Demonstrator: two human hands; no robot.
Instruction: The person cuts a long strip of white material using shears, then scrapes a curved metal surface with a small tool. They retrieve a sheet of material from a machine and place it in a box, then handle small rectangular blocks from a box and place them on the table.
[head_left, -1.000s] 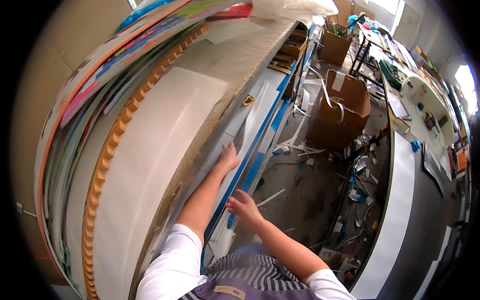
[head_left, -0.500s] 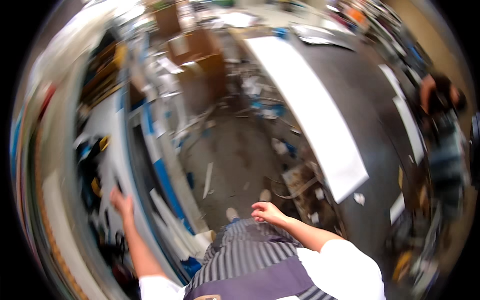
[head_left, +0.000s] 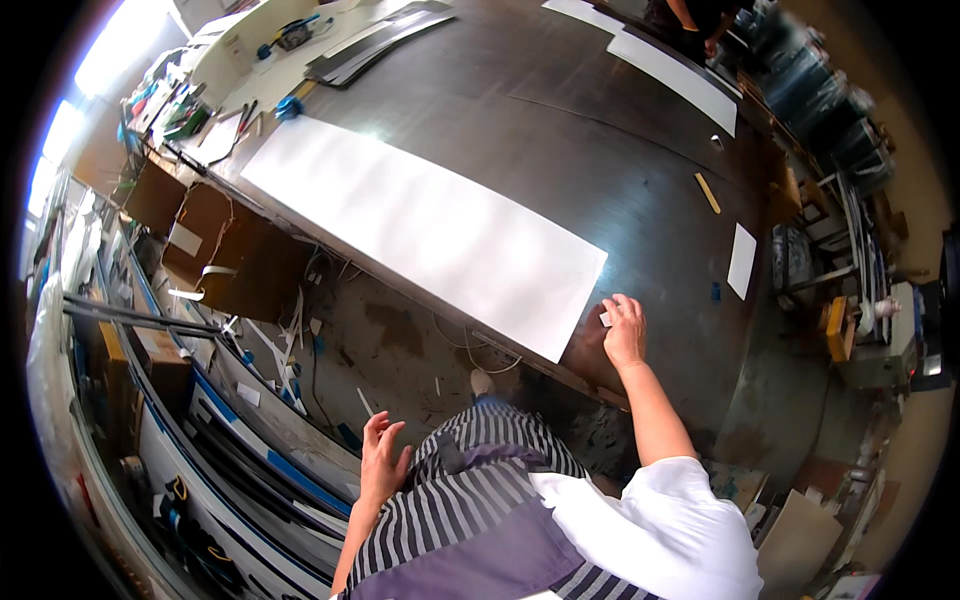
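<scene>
While a strip (head_left: 217, 270) overhangs the cardboard box (head_left: 260, 268), left fingers (head_left: 373, 433) spread empty; right fingers (head_left: 626, 308) half-curl at a scrap (head_left: 605, 319), grip unclear.

At far right, a co-worker (head_left: 684, 14) is cut off by the top edge; the right hand (head_left: 625, 332) partly hides a small white piece (head_left: 605, 319), its kind unclear.

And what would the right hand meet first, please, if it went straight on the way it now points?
The right hand would probably first meet the right-hand corner of the long white rectangular sheet on the dark table, though the hand's height is unclear.
</scene>
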